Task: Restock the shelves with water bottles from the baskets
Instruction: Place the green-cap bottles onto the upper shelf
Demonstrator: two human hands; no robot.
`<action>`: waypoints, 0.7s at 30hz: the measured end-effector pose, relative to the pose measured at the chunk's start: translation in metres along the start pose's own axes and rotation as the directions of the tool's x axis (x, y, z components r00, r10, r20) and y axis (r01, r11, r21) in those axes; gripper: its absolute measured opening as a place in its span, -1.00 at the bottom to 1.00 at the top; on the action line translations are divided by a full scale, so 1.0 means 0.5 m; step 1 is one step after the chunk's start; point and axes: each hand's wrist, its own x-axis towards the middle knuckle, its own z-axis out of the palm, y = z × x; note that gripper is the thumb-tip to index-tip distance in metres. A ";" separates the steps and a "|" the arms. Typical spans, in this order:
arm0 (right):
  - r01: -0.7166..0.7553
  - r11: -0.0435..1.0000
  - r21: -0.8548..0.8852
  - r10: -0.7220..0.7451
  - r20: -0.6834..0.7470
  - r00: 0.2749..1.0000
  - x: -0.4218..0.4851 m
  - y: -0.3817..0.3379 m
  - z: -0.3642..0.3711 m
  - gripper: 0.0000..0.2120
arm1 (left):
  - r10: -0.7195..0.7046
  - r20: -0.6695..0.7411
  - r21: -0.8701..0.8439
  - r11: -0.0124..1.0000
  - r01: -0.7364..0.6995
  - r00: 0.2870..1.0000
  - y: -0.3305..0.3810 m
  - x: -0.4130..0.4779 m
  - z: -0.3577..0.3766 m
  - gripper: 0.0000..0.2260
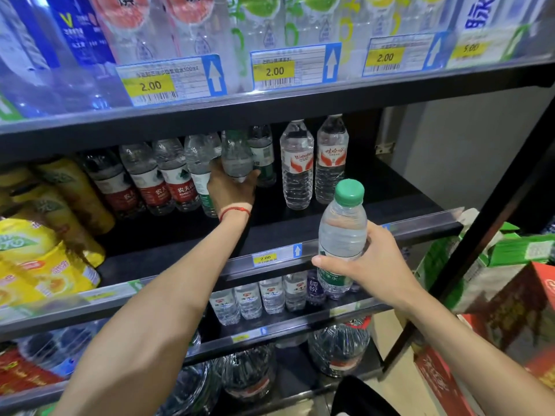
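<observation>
The left hand [232, 190] grips a tilted bottle [237, 157] over the shelf [378, 190]; the right hand [375, 265] holds a second bottle [342, 229] (green cap).

Black shelf [375, 190] bears upright water bottles [177, 175] at back, yellow drinks [69, 190] at left.

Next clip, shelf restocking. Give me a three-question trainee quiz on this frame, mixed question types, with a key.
1. True or false: the right hand holds a green-capped water bottle upright in front of the middle shelf.
2. What is the left hand doing? A) resting flat on the shelf edge B) gripping a clear water bottle deep on the middle shelf C) hanging empty
3. Fill in: the price tag on the middle shelf's front edge reads ____.
Key: 1 true; 2 B; 3 2.00.
</observation>
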 end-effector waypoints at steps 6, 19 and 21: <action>0.015 0.999 -0.036 -0.014 0.019 1.000 -0.006 -0.009 -0.007 -0.62 | -0.051 -0.111 -0.076 0.996 0.043 0.992 0.000 0.008 0.032 -0.30; 0.007 0.999 -0.043 -0.005 0.059 0.998 0.003 -0.010 -0.020 -0.61 | -0.147 -0.210 -0.184 0.977 0.108 0.967 -0.003 -0.010 0.069 -0.28; 0.003 0.999 -0.044 0.000 0.076 0.997 0.001 -0.008 -0.018 -0.61 | -0.134 -0.213 -0.140 0.984 0.106 0.968 -0.008 -0.013 0.072 -0.25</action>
